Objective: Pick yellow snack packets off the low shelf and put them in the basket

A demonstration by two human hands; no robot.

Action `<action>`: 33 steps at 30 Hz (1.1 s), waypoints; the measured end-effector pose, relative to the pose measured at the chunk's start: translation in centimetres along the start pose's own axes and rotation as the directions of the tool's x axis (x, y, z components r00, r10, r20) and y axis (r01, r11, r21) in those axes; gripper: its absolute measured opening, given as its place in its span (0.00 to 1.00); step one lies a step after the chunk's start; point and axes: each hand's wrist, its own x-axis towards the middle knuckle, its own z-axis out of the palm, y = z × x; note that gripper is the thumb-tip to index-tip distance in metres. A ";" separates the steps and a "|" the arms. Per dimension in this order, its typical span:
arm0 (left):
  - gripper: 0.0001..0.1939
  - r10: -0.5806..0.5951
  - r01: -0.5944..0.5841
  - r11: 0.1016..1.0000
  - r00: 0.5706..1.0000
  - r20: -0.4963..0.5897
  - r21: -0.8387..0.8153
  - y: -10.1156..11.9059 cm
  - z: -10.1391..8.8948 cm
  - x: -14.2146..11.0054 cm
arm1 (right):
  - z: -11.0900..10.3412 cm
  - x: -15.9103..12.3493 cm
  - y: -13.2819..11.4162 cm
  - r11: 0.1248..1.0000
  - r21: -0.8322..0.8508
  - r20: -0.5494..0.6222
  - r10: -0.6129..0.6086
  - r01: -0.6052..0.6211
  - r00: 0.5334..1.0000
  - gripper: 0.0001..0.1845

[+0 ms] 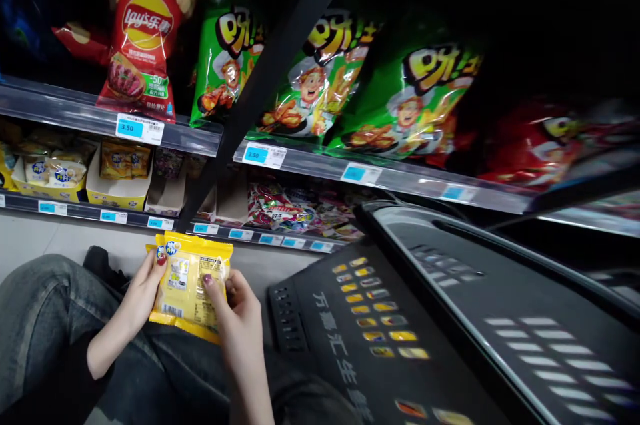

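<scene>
Head camera view, low in a shop aisle: a yellow snack packet (190, 288) is held between two bare hands above a lap in dark jeans (45, 325). At the near left, the left hand (143, 292) is closed on the packet's left edge, thumb laid on the printed face near the top corner and the other fingers hidden behind the wrapper. Just right of it, the right hand (240, 308) is clamped on the packet's right edge, thumb pressed on the face beside the label text, the remaining fingers curled behind. The packet is seen upright and slightly tilted, its long axis running from near to far, with its back panel and barcode turned toward the camera; it lies squarely between the two hands, neither being clearly nearer.

Far left, boxed yellow snacks (55, 175) are ranged on a low shelf behind blue price tags (129, 128). Above them a red Lay's crisp bag (145, 45) is displayed, followed rightward by green crisp bags (320, 78) along a grey shelf rail (390, 175). At the near right, a dark plastic crate (450, 325) printed with pale characters is seen beside the person's knee.
</scene>
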 end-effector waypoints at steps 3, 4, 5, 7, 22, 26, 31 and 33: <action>0.23 0.040 -0.039 0.997 0.999 -0.018 0.064 0.0 -0.1 0.2 | -0.8 -0.7 -1.3 0.993 -0.111 -0.068 -0.046 0.038 0.997 0.15; 0.23 0.050 -0.048 0.995 0.999 -0.018 0.084 0.1 -0.1 0.2 | -1.2 -1.1 -1.8 0.983 -0.176 -0.119 -0.075 0.054 0.990 0.15; 0.23 0.054 -0.052 0.993 0.998 -0.013 0.109 0.1 -0.2 0.3 | -1.5 -1.6 -2.4 0.960 -0.273 -0.189 -0.124 0.070 0.974 0.14; 0.21 0.072 -0.068 0.981 0.997 -0.016 0.181 0.0 -0.2 0.3 | -1.5 -2.8 -3.3 0.829 -0.556 -0.346 -0.302 0.066 0.888 0.11; 0.19 -0.107 0.077 0.964 0.989 -0.106 -0.253 1.4 0.4 -0.3 | 5.1 -4.0 0.0 0.399 -0.755 0.214 -0.600 0.520 0.771 0.16; 0.21 -0.195 0.134 0.919 0.972 -0.132 -0.371 1.7 0.6 0.2 | 3.6 -3.0 -0.5 0.455 -0.823 -0.012 -0.611 0.340 0.791 0.21; 0.26 -0.087 0.047 0.944 0.990 -0.110 -0.326 1.1 -0.2 0.2 | 2.7 -2.0 -0.5 0.757 -0.628 -0.089 -0.297 0.178 0.951 0.27; 0.23 -0.009 -0.018 0.963 0.995 -0.102 -0.268 1.1 -0.4 0.2 | 2.2 -1.8 -0.6 0.855 -0.510 -0.091 -0.155 0.088 0.984 0.24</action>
